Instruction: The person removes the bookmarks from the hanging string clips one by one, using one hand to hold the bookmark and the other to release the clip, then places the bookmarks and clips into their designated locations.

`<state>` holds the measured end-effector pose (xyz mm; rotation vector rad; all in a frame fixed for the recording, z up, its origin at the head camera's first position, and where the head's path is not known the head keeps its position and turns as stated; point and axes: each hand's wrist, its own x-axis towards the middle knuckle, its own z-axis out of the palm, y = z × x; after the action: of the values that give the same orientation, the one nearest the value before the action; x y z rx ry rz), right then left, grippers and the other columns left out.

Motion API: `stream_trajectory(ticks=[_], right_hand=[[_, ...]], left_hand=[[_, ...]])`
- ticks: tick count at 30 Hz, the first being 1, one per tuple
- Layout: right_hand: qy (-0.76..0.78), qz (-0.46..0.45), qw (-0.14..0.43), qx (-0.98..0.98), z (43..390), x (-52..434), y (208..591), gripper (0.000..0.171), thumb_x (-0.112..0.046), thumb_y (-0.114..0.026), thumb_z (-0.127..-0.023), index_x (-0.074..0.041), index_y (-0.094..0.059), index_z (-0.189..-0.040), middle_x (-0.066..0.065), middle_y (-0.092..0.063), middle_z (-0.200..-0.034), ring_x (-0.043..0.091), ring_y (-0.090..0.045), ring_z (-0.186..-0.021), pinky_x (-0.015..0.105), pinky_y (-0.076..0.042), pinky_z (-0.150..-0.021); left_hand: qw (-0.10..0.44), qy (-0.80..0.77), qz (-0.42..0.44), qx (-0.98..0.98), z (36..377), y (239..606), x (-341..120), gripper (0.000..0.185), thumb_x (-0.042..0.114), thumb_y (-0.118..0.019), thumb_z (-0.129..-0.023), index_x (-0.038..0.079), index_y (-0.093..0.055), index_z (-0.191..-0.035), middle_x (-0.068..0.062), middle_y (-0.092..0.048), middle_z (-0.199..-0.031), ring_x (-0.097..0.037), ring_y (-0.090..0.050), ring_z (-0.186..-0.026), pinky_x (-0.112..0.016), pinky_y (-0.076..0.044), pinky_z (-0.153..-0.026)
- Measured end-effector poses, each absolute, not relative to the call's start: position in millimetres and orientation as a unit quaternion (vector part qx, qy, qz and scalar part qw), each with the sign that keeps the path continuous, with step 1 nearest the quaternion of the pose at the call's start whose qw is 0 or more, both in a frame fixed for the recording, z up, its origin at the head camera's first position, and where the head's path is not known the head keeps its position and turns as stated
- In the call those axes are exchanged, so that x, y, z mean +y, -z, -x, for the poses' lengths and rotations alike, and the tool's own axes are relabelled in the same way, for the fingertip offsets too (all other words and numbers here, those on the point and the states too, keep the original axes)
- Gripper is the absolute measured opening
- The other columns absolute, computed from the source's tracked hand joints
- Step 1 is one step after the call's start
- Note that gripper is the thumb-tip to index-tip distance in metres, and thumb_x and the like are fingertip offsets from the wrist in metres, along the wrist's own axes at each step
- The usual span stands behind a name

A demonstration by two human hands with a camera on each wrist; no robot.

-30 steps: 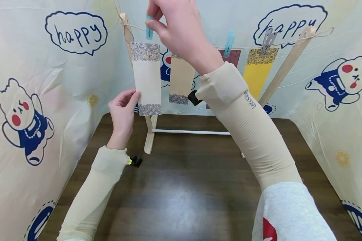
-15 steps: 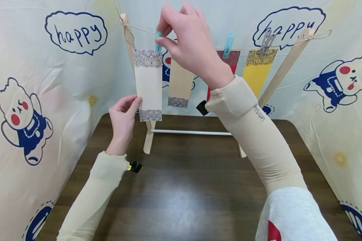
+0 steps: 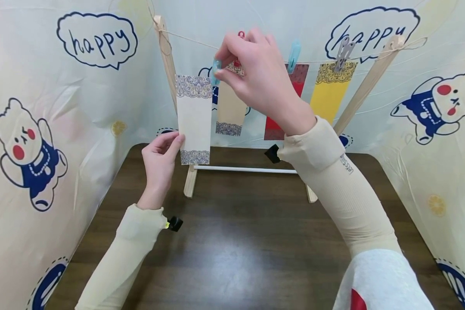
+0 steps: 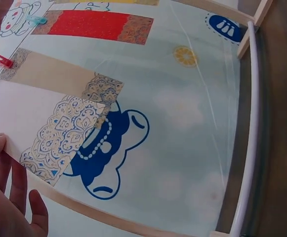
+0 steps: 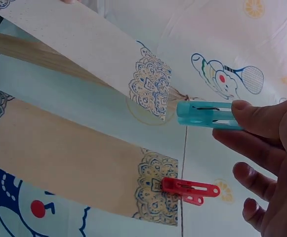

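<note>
A white card [image 3: 193, 122] with patterned blue-and-gold bands at both ends hangs upright from my left hand [image 3: 160, 161], whose thumb and fingers pinch its left edge near the bottom. My right hand [image 3: 257, 79] pinches a light-blue clothespin [image 5: 207, 114] by its handle end. In the right wrist view a small gap separates the clothespin from the card's patterned top end, and the clothespin overlaps the string [image 3: 190, 39]. Behind them hangs a tan card [image 5: 84, 153], held to the string by a red clothespin [image 5: 190, 188].
A wooden frame with a left post [image 3: 165, 60], a right post [image 3: 366, 84] and a white crossbar [image 3: 244, 169] stands on the dark table [image 3: 232, 241]. A red card [image 3: 275, 127] and a yellow card [image 3: 329, 92] hang farther right, clipped by blue [image 3: 294, 57] and grey [image 3: 345, 52] clothespins.
My right hand has moved right and down with the blue clothespin, from above the white card to beside its top right corner. My left hand has lowered the card away from the string.
</note>
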<state>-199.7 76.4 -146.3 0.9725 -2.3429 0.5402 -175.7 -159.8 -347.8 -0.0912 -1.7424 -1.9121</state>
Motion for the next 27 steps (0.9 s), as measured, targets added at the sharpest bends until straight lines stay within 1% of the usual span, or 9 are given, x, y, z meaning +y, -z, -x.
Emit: stream_trajectory(ticks=[5,11,15,18,22,25,27], right_hand=[[-0.22,-0.363,0.262,-0.866,196,88,156,0.028,-0.027,-0.07,-0.101,-0.006,-0.068,-0.119,0.003,-0.077,-0.118,0.024,-0.048,-0.1,0.033,-0.03,-0.094],[-0.241,-0.36,0.244,-0.868,190,99,167,0.029,-0.026,-0.072,-0.1,-0.005,-0.068,-0.119,0.005,-0.077,-0.116,0.025,-0.048,-0.1,0.035,-0.032,-0.094],[-0.242,-0.353,0.233,-0.873,184,107,174,0.029,-0.026,-0.073,-0.1,-0.005,-0.069,-0.119,0.006,-0.077,-0.114,0.026,-0.048,-0.099,0.037,-0.034,-0.096],[-0.246,-0.35,0.227,-0.875,181,112,180,0.029,-0.025,-0.073,-0.099,-0.006,-0.069,-0.12,0.007,-0.077,-0.114,0.026,-0.047,-0.097,0.038,-0.035,-0.092],[-0.262,-0.344,0.222,-0.874,178,120,189,0.031,-0.021,-0.075,-0.098,-0.004,-0.069,-0.123,0.009,-0.077,-0.115,0.026,-0.047,-0.096,0.037,-0.033,-0.083],[-0.272,-0.336,0.214,-0.876,175,127,194,0.033,-0.02,-0.077,-0.096,-0.004,-0.069,-0.124,0.011,-0.076,-0.116,0.028,-0.049,-0.097,0.038,-0.034,-0.082],[-0.273,-0.332,0.208,-0.879,173,131,197,0.035,-0.021,-0.077,-0.096,-0.004,-0.069,-0.125,0.011,-0.075,-0.116,0.029,-0.05,-0.1,0.038,-0.037,-0.083]], left_hand=[[0.262,0.708,0.033,-0.655,170,354,-158,0.022,0.012,-0.078,-0.095,-0.004,-0.078,-0.109,0.002,-0.076,-0.095,-0.014,-0.063,-0.085,-0.024,-0.051,-0.077],[0.253,0.7,0.026,-0.668,162,360,-156,0.026,0.014,-0.079,-0.094,-0.006,-0.077,-0.11,0.003,-0.077,-0.094,-0.013,-0.064,-0.082,-0.022,-0.052,-0.074],[0.242,0.694,0.018,-0.678,157,363,-155,0.024,0.014,-0.079,-0.094,-0.004,-0.077,-0.11,0.005,-0.077,-0.092,-0.013,-0.064,-0.08,-0.021,-0.052,-0.071],[0.232,0.691,0.015,-0.684,153,366,-156,0.024,0.013,-0.078,-0.095,-0.005,-0.077,-0.111,0.007,-0.076,-0.09,-0.013,-0.064,-0.078,-0.02,-0.052,-0.069],[0.22,0.689,0.01,-0.69,148,369,-156,0.025,0.012,-0.077,-0.095,-0.006,-0.076,-0.113,0.009,-0.076,-0.089,-0.013,-0.064,-0.078,-0.019,-0.053,-0.068],[0.214,0.689,0.004,-0.692,144,371,-156,0.024,0.012,-0.077,-0.096,-0.006,-0.076,-0.112,0.007,-0.076,-0.091,-0.014,-0.064,-0.078,-0.019,-0.054,-0.068],[0.211,0.689,-0.001,-0.693,141,373,-157,0.024,0.012,-0.077,-0.096,-0.005,-0.076,-0.112,0.004,-0.077,-0.092,-0.014,-0.064,-0.079,-0.019,-0.055,-0.069]])
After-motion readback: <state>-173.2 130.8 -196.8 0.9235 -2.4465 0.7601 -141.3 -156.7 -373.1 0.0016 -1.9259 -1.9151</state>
